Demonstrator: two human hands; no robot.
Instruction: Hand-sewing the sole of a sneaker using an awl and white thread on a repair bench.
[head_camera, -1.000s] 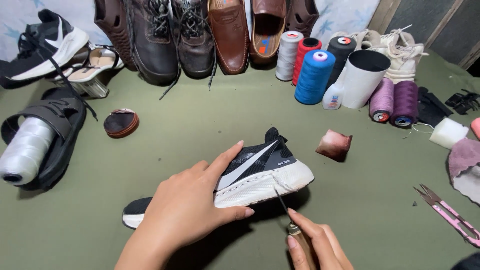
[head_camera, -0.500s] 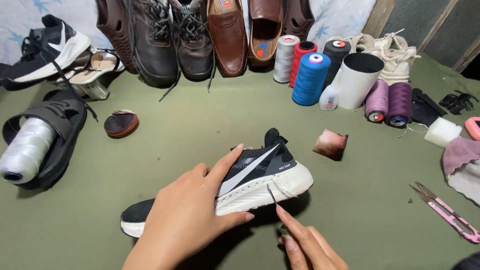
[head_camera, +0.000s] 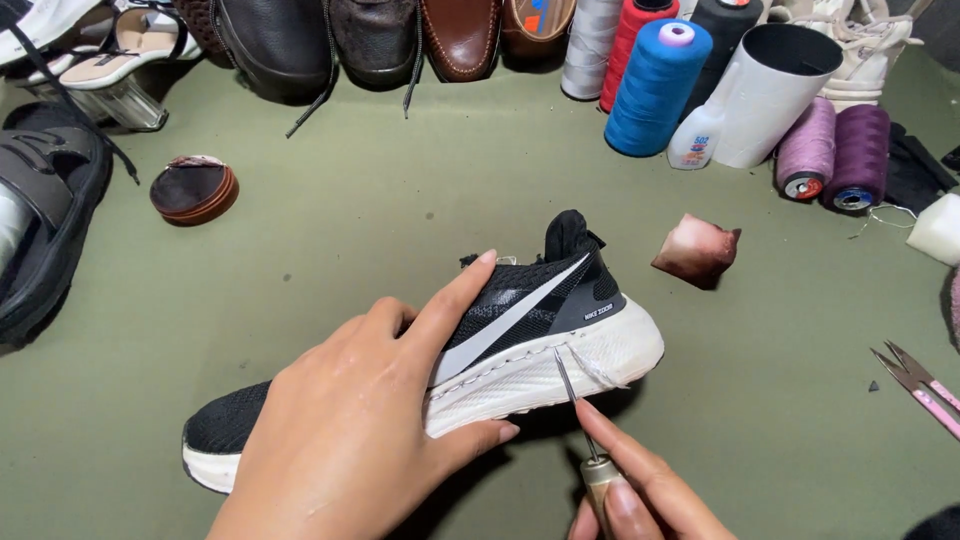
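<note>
A black knit sneaker (head_camera: 545, 320) with a white sole lies on its side on the green table (head_camera: 400, 230), heel to the right. My left hand (head_camera: 360, 430) lies over its middle and toe, holding it down. My right hand (head_camera: 640, 495) grips a stitching awl (head_camera: 578, 415) by its wooden handle. The awl's metal tip touches the white sole near the heel, where a white thread hangs out.
Shoes line the back edge, with several thread spools (head_camera: 655, 85) and a white tube (head_camera: 765, 90) at the back right. A round tin (head_camera: 193, 188) sits at left, a brown block (head_camera: 697, 250) right of the sneaker, pink snips (head_camera: 920, 385) at the right edge.
The view has moved closer over the sneaker. My right hand has brought the awl up so its tip now meets the sole near the heel.
</note>
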